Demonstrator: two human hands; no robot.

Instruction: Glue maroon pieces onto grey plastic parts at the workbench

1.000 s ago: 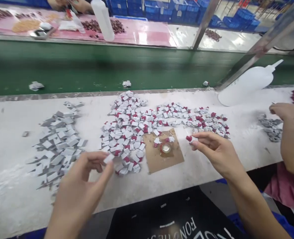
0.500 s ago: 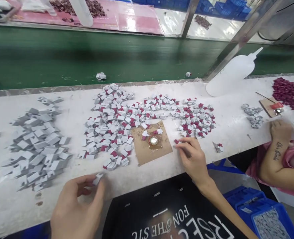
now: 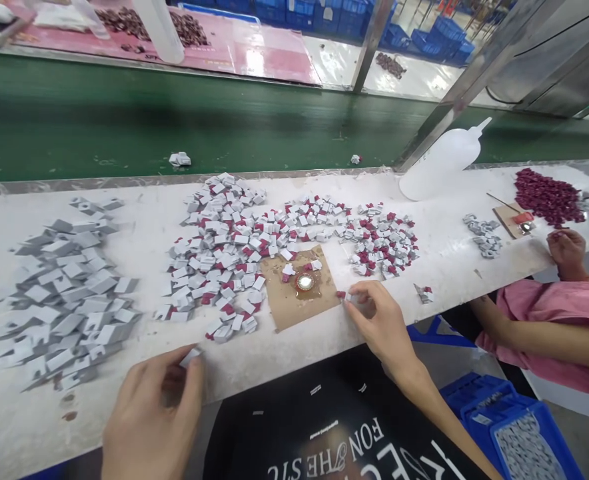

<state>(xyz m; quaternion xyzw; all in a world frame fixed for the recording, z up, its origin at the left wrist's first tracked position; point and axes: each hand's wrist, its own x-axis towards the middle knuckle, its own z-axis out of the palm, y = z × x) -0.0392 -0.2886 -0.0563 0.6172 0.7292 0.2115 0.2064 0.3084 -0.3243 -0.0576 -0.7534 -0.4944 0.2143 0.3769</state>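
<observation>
The left hand pinches a small light-grey angular piece between thumb and fingers, near the front edge of the white worktable. The right hand pinches a small grey-and-maroon piece just beside the brown square card. Bare tabletop lies between the left hand and the card. Fingers partly cover both held pieces; the left wrist is cut off.
</observation>
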